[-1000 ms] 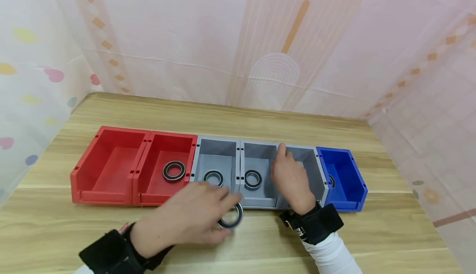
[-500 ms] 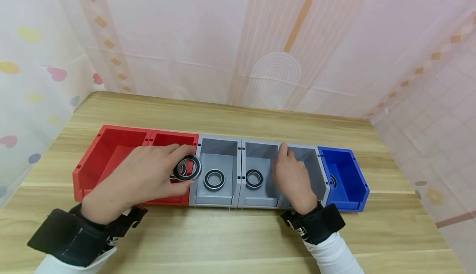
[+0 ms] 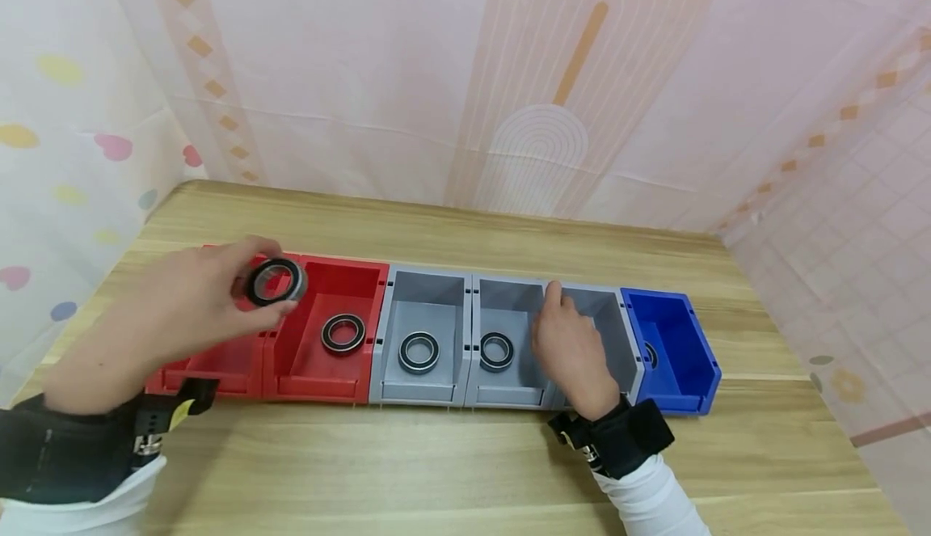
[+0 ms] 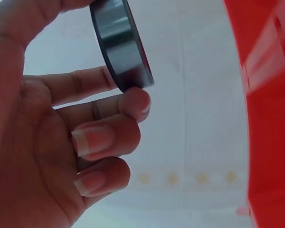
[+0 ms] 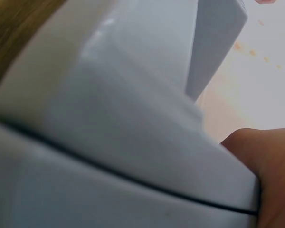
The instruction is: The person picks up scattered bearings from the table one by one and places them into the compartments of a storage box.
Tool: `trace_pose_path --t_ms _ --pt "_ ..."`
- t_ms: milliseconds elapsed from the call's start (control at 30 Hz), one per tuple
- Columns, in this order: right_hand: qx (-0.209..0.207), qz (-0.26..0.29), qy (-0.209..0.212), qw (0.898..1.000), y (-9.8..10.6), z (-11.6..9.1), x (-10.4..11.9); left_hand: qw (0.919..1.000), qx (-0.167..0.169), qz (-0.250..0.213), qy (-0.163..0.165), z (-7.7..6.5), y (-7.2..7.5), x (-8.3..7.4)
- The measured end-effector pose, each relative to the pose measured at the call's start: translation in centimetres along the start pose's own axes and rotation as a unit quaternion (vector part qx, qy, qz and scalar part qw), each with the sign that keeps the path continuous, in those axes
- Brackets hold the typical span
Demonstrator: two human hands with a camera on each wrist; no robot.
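My left hand [image 3: 182,297] pinches a ball bearing [image 3: 296,279], a black and silver ring, above the leftmost red bin [image 3: 206,374]. In the left wrist view, thumb and fingers hold the bearing [image 4: 121,50] edge-on, apart from the red bin wall. My right hand [image 3: 575,350] reaches over the rightmost grey bin [image 3: 617,334], near its left wall; its fingertips are hidden. Another bearing [image 3: 327,343] lies in the second red bin [image 3: 316,390]. Single bearings lie in the left grey bin [image 3: 429,390] and the middle grey bin [image 3: 505,397].
A blue bin [image 3: 680,358] closes the row on the right, with a bearing [image 3: 652,353] partly hidden behind its left wall. The bins stand side by side on a wooden table [image 3: 451,471]. Patterned curtains [image 3: 364,75] surround it.
My left hand has carried the bearing leftward from in front of the grey bins, past the second red bin, to above the leftmost one. My right hand stays in place.
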State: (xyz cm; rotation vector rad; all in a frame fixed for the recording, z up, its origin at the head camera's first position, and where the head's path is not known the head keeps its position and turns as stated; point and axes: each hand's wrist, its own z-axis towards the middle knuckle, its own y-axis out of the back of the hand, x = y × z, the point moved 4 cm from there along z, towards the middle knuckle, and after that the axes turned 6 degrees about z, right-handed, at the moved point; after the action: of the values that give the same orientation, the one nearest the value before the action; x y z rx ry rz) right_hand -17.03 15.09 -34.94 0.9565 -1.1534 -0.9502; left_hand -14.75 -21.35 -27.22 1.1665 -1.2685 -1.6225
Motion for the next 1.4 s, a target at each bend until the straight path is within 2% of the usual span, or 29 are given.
trace_pose_path --t_ms 133,300,567,833,1133,1400 --pt "-0.004 0.000 0.005 1.000 0.1 0.0 0.0 0.9995 0.000 0.015 0.027 0.1 0.0 1.9" --pt "0.000 0.001 0.004 1.000 0.1 0.0 -0.1 0.9971 0.030 0.025 0.065 0.3 -0.4 3.7" --pt "-0.010 -0.003 0.006 1.000 0.2 0.0 -0.4 0.9928 0.057 0.046 0.095 0.7 -1.5 4.9" --pt "-0.029 -0.019 0.019 0.999 0.3 -0.3 -0.7 0.9895 0.116 0.029 0.080 1.5 -3.7 5.0" --pt "-0.038 -0.026 0.031 0.998 0.3 -0.5 -0.6 0.9895 0.127 0.023 0.064 1.9 -5.6 5.6" --pt "-0.022 -0.018 0.015 0.999 0.2 -0.3 -0.4 0.9859 0.154 -0.002 0.065 2.0 -7.0 5.6"
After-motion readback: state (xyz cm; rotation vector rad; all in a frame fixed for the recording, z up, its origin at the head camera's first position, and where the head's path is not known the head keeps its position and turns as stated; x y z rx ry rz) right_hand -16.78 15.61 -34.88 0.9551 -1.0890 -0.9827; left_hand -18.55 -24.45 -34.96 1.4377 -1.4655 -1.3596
